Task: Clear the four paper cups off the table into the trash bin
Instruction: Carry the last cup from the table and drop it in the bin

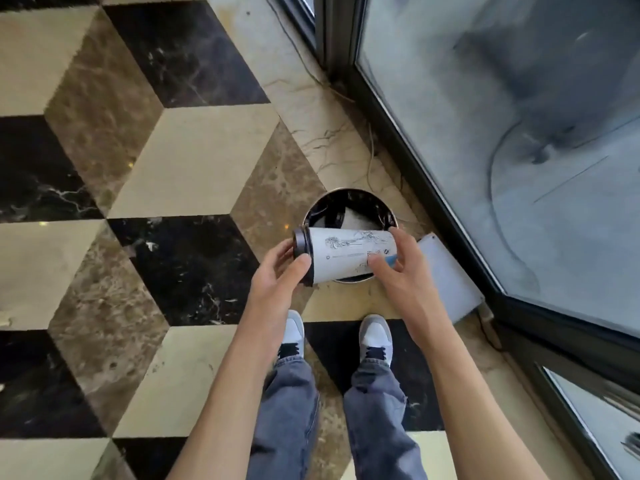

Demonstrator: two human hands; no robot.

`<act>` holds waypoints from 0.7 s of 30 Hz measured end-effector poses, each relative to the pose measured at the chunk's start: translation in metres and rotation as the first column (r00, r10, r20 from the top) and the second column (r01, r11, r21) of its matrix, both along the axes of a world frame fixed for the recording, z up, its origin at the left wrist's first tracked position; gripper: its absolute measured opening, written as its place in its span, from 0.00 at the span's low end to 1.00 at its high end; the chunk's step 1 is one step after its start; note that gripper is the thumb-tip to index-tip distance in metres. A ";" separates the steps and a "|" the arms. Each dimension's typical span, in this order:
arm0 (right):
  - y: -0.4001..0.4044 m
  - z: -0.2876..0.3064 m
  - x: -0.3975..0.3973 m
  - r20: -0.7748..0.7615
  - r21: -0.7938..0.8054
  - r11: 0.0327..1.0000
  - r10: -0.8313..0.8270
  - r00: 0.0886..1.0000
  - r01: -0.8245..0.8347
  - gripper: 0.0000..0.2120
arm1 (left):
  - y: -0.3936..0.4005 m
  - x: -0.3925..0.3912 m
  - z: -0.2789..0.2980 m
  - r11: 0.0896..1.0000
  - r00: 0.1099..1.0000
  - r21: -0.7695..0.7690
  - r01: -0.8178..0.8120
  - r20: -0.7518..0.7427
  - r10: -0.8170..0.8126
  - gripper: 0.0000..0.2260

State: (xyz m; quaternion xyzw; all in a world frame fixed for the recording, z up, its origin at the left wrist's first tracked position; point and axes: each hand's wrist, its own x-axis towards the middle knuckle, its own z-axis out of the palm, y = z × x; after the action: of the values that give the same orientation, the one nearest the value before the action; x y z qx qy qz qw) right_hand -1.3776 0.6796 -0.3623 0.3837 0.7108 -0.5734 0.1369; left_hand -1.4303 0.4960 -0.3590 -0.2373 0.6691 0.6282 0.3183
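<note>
Cube-patterned marble floor (166, 161) in cream, brown and black meets a dark-framed glass wall (519, 116) at right

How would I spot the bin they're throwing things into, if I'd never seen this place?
Find the tall glass window wall on the right and follow its dark frame down to the marble floor. Beside it stands the round black trash bin, open-topped with a shiny metal rim, partly hidden by the white paper cup with a black lid.

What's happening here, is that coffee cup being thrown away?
Looks that way. A person stands over a round trash bin on the marble floor, holding a white paper cup with a dark lid sideways above it. The left hand grips the lid end, the right hand the base. The cup is not yet released.
</note>
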 end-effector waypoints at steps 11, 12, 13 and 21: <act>0.002 -0.132 0.005 0.144 -0.052 0.990 -0.125 0.982 0.134 0.29 | 0.019 -0.011 -0.117 0.988 0.986 -0.091 0.121 0.124 -0.110 0.22; 0.002 -0.137 0.005 0.151 -0.052 0.989 -0.127 0.980 0.136 0.29 | 0.020 -0.013 -0.121 0.986 0.983 -0.096 0.137 0.132 -0.124 0.24; 0.002 -0.142 0.004 0.162 -0.051 0.989 -0.129 0.978 0.139 0.30 | 0.022 -0.014 -0.124 0.982 0.979 -0.096 0.161 0.139 -0.147 0.25; 0.006 -0.146 0.006 0.179 -0.075 0.983 -0.152 0.972 0.168 0.32 | 0.024 -0.015 -0.130 0.958 0.954 -0.099 0.269 0.164 -0.251 0.34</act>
State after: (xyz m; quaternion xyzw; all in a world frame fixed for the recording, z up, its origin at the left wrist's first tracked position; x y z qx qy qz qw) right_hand -1.3713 0.6859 -0.5086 0.4814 0.6367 -0.5784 0.1682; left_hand -1.4453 0.5196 -0.4887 -0.2123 0.7054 0.5198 0.4326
